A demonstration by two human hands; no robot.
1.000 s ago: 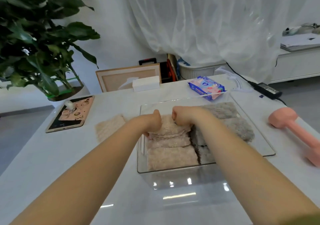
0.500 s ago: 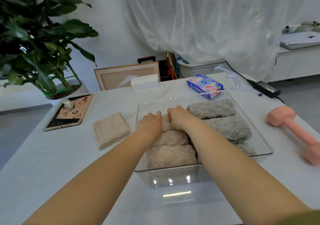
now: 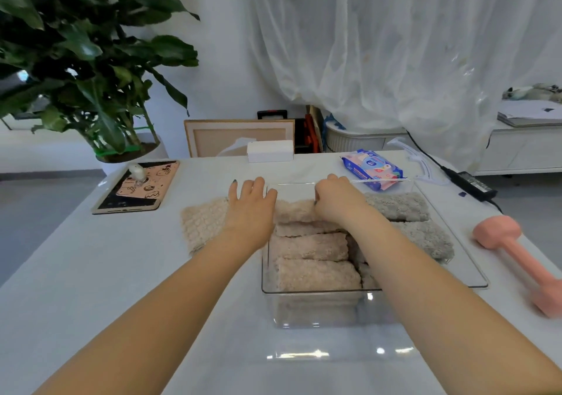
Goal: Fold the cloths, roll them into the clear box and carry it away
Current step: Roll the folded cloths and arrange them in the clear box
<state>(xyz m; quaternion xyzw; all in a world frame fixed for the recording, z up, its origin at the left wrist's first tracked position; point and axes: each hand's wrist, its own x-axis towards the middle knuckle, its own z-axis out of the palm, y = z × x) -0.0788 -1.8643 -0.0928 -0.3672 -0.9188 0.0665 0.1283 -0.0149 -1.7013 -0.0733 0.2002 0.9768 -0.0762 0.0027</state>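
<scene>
Your left hand (image 3: pixel 251 209) was released, its fingers straight and slightly spread. It lay over the left wall of the clear box (image 3: pixel 468 276) and the right edge of the folded beige cloth (image 3: pixel 202 227). That cloth lay flat on the white table (image 3: pixel 91 273), just left of the box. I could not tell whether your palm touched either of them.

Your right hand (image 3: pixel 340 203) was clenched on the far beige roll (image 3: pixel 293 210), with its fingers curled over the roll's far edge inside the box.

The box stood on the table in front of you, between your forearms. Its left side held a column of beige rolls (image 3: pixel 313 273) lying side by side from near to far. The right side held grey rolls (image 3: pixel 422 238), and the farthest one lay just right of your right hand.

A pink dumbbell (image 3: pixel 517 254) lay on the table to the right of the box. A pack of wipes (image 3: pixel 372 166) lay just beyond the far right corner. A tablet (image 3: pixel 133 188) lay at the far left, near a potted plant (image 3: pixel 76 60). A small white carton (image 3: pixel 270 150) sat at the far edge.
</scene>
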